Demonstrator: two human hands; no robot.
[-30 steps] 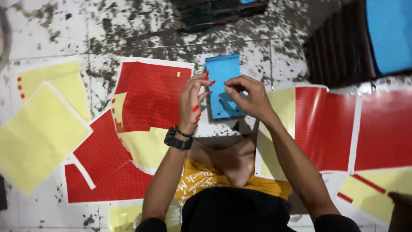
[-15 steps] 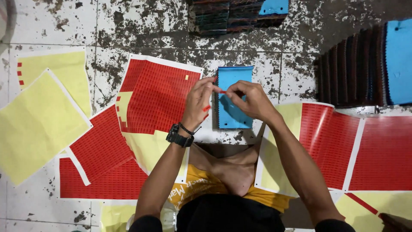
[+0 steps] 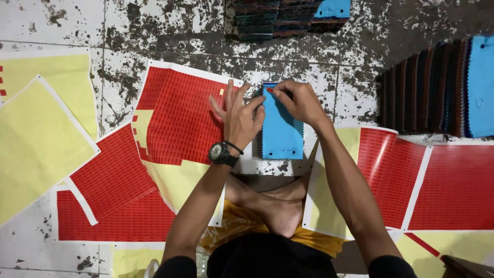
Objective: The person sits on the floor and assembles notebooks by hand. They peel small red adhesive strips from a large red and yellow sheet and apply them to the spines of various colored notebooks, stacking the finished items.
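Observation:
A blue fabric swatch (image 3: 282,135) with two small holes near its lower edge lies on the floor in front of me. My right hand (image 3: 297,100) pinches a tiny red sticker (image 3: 270,90) at the swatch's upper left corner. My left hand (image 3: 237,116), with a black watch on the wrist, rests its fingertips on the swatch's left edge, fingers spread. A sheet of small red stickers (image 3: 177,121) lies just left of that hand, with some peeled off its yellow backing.
More red sticker sheets (image 3: 437,188) lie at the right and lower left (image 3: 110,198). Bare yellow backing sheets (image 3: 36,139) lie at the far left. Stacks of fabric swatches (image 3: 437,87) stand at the right and top (image 3: 288,18). My crossed legs (image 3: 275,203) sit below.
The view has shifted, so everything sits lower in frame. My right hand has moved to the swatch's upper left corner with the red sticker; my left hand's fingers have spread.

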